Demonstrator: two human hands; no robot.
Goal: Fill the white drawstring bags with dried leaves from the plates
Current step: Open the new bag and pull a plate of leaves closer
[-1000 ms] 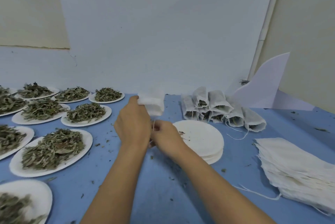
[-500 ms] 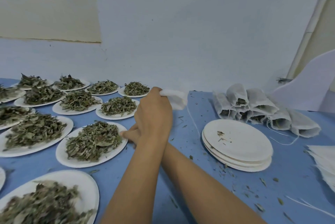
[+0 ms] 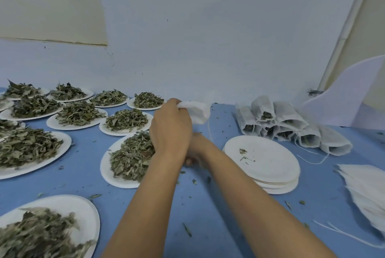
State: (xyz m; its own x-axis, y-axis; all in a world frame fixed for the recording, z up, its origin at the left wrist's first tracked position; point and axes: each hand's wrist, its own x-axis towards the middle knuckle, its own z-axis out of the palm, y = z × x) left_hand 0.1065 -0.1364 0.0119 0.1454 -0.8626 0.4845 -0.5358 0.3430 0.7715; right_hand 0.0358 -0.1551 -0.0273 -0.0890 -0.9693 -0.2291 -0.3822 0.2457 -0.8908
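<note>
With the left hand [image 3: 170, 130] gripping the bag [image 3: 195, 111] toward the table's [image 3: 87, 153] far edge and the grasp of the right hand [image 3: 196, 147] hidden, the mouth needed holding wide beside the plate [image 3: 104, 172] of leaves [image 3: 131, 157].

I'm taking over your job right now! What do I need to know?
Left hand grips a white bag.
Right hand, mostly hidden behind the left arm, is by the nearest leaf plate; its grip is unclear.
Done: filled bags piled near the wall, emptied plates stacked.
Left: many full plates, plus a stack of empty bags on the right.
</note>
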